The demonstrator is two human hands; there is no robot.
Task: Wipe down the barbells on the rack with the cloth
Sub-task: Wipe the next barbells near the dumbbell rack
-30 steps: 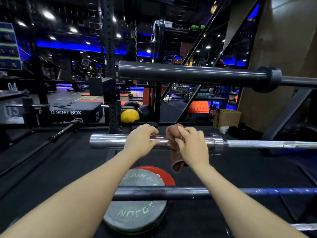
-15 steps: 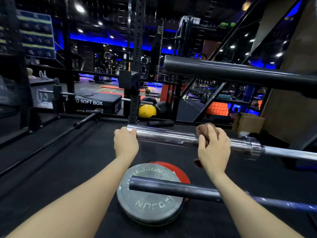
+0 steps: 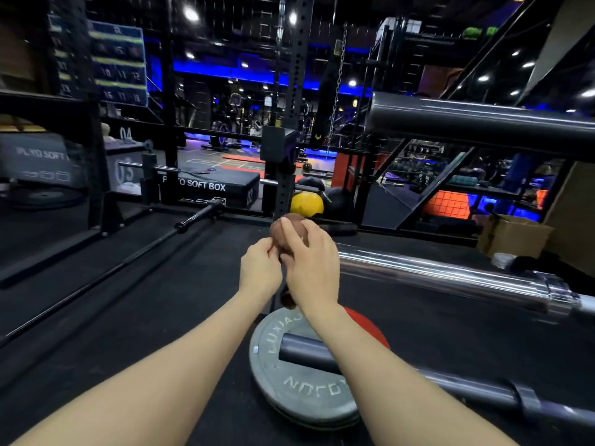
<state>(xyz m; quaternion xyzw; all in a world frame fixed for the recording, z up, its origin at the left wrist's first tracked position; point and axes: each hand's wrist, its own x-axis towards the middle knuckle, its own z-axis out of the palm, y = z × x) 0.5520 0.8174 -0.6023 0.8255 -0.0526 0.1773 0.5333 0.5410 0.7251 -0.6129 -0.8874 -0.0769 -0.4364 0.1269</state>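
At the end of the shiny chrome barbell sleeve [image 3: 444, 273], both hands meet and hide its tip. A brown bunched cloth [image 3: 283, 231] sits under the right hand [image 3: 312, 265], whose fingers curl over it; one corner hangs below the wrist. Beside it the left hand [image 3: 259, 272] pinches the cloth's edge, though blur makes this uncertain.
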